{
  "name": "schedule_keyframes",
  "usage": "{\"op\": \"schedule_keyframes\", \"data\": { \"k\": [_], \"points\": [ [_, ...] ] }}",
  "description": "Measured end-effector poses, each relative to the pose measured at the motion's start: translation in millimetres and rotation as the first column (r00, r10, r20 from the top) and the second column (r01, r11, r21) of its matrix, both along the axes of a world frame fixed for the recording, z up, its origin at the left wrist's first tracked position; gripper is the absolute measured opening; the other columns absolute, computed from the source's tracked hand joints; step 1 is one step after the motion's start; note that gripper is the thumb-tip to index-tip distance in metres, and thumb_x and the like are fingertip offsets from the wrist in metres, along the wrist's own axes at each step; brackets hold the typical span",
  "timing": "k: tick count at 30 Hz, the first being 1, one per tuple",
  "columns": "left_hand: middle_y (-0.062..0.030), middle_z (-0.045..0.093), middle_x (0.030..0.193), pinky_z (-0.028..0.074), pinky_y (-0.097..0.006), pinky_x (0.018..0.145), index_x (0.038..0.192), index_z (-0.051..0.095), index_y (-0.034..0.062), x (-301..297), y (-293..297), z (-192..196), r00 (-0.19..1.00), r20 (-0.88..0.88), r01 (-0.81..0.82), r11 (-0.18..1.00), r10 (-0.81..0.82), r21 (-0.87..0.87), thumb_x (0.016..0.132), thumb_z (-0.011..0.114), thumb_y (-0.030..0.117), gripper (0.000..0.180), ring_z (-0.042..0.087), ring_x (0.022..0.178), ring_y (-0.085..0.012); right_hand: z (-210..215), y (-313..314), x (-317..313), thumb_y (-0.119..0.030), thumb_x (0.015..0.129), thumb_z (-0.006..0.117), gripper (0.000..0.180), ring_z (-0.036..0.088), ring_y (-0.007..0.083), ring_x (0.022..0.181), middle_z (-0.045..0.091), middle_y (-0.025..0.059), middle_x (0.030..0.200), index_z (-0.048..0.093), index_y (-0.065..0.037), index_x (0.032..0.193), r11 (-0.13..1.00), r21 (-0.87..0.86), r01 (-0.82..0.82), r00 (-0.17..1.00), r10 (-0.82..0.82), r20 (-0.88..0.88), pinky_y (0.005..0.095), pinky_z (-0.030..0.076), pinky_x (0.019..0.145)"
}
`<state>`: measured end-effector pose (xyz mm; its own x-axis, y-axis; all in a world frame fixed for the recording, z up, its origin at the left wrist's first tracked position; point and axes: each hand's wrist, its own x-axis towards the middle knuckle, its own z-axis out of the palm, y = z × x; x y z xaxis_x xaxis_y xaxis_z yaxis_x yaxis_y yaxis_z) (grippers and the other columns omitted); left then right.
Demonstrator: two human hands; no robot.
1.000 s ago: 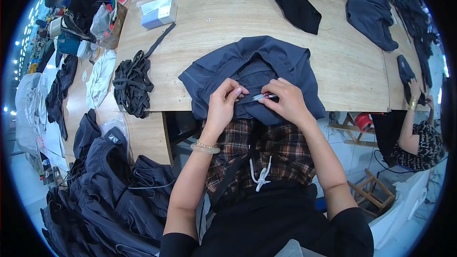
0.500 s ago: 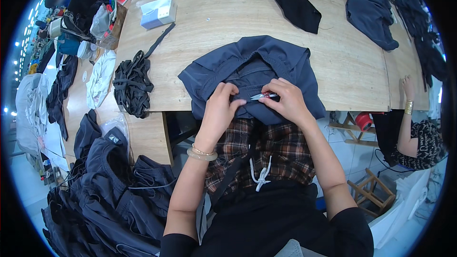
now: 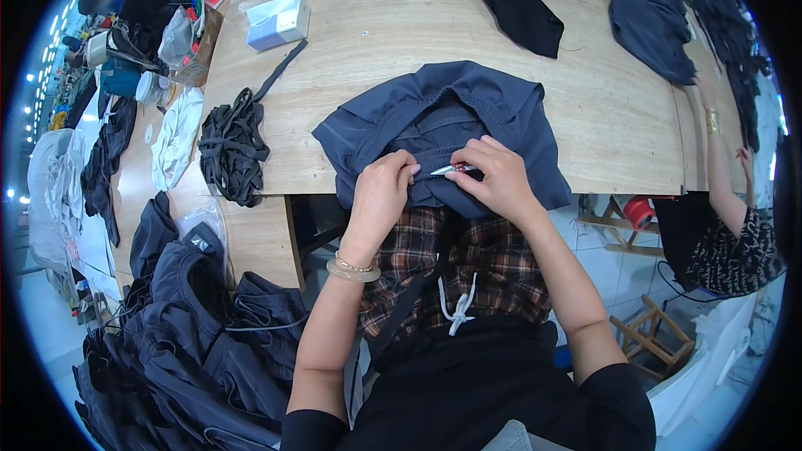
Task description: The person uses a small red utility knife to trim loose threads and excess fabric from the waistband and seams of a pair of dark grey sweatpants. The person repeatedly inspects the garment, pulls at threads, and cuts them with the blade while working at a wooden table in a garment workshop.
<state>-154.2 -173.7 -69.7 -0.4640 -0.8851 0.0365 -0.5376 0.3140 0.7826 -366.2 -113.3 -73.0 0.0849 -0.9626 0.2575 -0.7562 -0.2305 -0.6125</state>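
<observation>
A dark blue-grey garment with a gathered elastic waistband [image 3: 516, 121] lies at the table's near edge, its opening spread toward me. My left hand [image 3: 382, 194] pinches the near side of the waistband between thumb and fingers. In my right hand [image 3: 499, 181] is a small pair of thread snips [image 3: 443, 170], silver-bladed with a bit of red near the grip. The blades point left along the waistband, toward my left fingertips but apart from them. My right fingers hide most of the snips' handle.
A bundle of dark straps [image 3: 232, 149] and a tissue box [image 3: 278, 23] sit to the left on the wooden table [image 3: 376, 54]. Dark garments [image 3: 647, 29] lie along the far side. More clothes [image 3: 188, 330] are heaped at lower left. A co-worker's arm [image 3: 723, 175] reaches in at right.
My left fingers have drawn slightly left, away from the blade tips, and closed up on the cloth. The snips have shifted a little left. The co-worker's arm has stretched farther toward the garments.
</observation>
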Motion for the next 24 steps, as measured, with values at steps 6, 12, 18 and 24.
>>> {"op": "schedule_keyframes", "data": {
  "k": [6, 12, 18, 24],
  "points": [
    [-0.018, 0.065, 0.074, 0.05, -0.036, 0.064, 0.093, 0.064, -0.0038, -2, 0, 1, 1.0, -0.01, 0.004, 1.0, -0.004, 0.012, 0.094, 0.064, 0.004, 0.008, 0.065, 0.066, -0.0298, -3, -3, 10, -0.023, 0.081, 0.078, 0.019, 0.061, 0.0225, 0.083, 0.062, 0.0017, 0.083, 0.069, -0.009, 0.09, 1.0, 0.005, 0.017, 0.999, -0.017, -0.028, 0.0369, 0.052, 0.068],
    [-0.0165, 0.064, 0.072, 0.05, -0.035, 0.064, 0.095, 0.065, -0.0036, 0, 0, 1, 1.0, -0.028, -0.007, 0.999, 0.008, 0.031, 0.095, 0.063, 0.004, 0.008, 0.063, 0.064, -0.0259, -4, -5, 15, -0.022, 0.081, 0.078, 0.019, 0.062, 0.0231, 0.082, 0.063, 0.0028, 0.082, 0.068, -0.008, 0.088, 0.999, -0.01, 0.035, 0.999, -0.035, 0.026, 0.0358, 0.052, 0.069],
    [-0.0126, 0.059, 0.087, 0.049, -0.034, 0.066, 0.096, 0.067, 0.0004, -10, 5, 3, 0.997, -0.08, 0.015, 0.999, -0.012, 0.037, 0.087, 0.074, 0.007, 0.013, 0.059, 0.069, -0.0209, 2, 1, -8, -0.02, 0.083, 0.079, 0.02, 0.066, 0.0231, 0.081, 0.067, 0.0054, 0.085, 0.069, -0.005, 0.092, 0.977, 0.067, 0.204, 0.945, -0.215, 0.248, 0.033, 0.051, 0.072],
    [-0.0127, 0.06, 0.087, 0.049, -0.035, 0.069, 0.097, 0.065, 0.0014, -15, 2, -22, 0.999, -0.016, 0.05, 0.992, -0.052, -0.12, 0.084, 0.074, 0.004, 0.016, 0.062, 0.073, -0.0269, 2, 7, -14, -0.021, 0.081, 0.08, 0.02, 0.063, 0.023, 0.08, 0.066, 0.0035, 0.082, 0.07, -0.007, 0.09, 0.989, 0.024, 0.147, 0.983, -0.149, 0.104, 0.0343, 0.051, 0.069]
  ]
}}
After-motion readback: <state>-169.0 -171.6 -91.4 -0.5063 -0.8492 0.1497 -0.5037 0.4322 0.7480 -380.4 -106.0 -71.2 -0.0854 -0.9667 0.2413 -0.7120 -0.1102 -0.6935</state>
